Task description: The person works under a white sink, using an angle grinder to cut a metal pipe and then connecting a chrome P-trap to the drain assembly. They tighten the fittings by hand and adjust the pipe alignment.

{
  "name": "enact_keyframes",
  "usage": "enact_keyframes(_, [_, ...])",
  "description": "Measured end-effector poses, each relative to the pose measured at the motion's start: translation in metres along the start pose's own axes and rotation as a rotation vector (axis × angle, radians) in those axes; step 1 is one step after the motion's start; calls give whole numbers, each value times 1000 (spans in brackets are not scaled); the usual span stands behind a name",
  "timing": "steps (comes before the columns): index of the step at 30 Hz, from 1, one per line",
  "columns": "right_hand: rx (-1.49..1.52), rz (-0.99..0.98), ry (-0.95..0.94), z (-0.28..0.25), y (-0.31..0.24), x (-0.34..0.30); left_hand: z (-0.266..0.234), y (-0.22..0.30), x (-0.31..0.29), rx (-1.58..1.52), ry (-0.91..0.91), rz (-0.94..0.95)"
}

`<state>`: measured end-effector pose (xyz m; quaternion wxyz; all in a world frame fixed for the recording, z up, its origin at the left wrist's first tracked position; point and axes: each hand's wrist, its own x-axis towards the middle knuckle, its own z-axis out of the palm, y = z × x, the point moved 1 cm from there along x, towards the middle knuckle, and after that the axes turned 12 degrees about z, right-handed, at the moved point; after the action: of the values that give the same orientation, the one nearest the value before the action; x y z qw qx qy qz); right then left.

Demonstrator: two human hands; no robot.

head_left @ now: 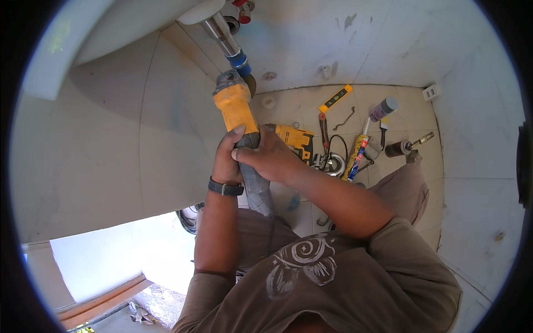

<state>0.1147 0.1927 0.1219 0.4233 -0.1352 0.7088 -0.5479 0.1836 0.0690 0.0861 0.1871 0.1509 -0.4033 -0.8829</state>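
Note:
Both my hands grip a yellow and black angle grinder (236,108). My left hand (225,158), with a dark watch on its wrist, is wrapped round the left side of the body. From the right, my right hand (273,157) closes over the dark grip, its thumb near my left hand. The grinder's grey head points away from me, and its disc (251,85) is at the lower end of a blue section (239,61) on a chrome drain pipe (219,33). Whether the disc touches it I cannot tell. The pipe hangs under a white basin (127,33).
On the tiled floor to the right lie a yellow cordless tool (297,141), a spirit level (336,99), a spray can (383,109), a sealant tube (357,155), a brush (383,132) and a metal ring (335,165). Tiled walls stand close; a red valve (244,12) sits behind the pipe.

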Motion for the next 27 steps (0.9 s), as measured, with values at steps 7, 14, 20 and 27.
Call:
enact_keyframes(7, [37, -28, -95, 2, 4, 15, -1, 5, 5, 64, 43, 51])
enact_keyframes(14, [-51, -73, -65, 6, 3, 25, 4, 10, 7, 76, 72, 97])
enact_keyframes(20, [72, -13, -136, 1, -7, 20, 3, 11, 12, 54, 34, 101])
enact_keyframes(27, [76, 10, -105, 4, -2, 28, 2, 12, 17, 52, 27, 84])
